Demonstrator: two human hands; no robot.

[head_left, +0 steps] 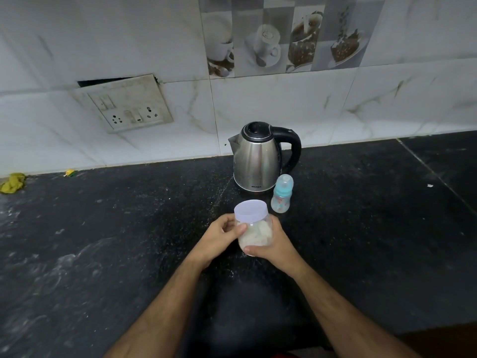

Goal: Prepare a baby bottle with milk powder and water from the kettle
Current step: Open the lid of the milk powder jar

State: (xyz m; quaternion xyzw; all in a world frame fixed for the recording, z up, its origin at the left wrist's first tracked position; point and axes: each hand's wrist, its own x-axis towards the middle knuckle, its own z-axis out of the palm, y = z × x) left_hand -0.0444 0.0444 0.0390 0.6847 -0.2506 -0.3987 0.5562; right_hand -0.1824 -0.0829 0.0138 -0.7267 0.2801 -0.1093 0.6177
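Clear plastic jar of white milk powder [255,235], pale lilac lid on, clasped between left hand [220,240] and right hand [275,245] above black stone counter [103,241]; beyond grip, steel electric kettle [258,161] and teal-collared baby bottle [281,193], capped, upright.

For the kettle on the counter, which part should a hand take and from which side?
Grip the black loop handle of the kettle, coming in from the right. The handle arches out on the right side with an open gap for the fingers, the spout points left, and the steel body is wide and smooth. The baby bottle stands close at the kettle's front right, so a slightly raised approach looks safer.
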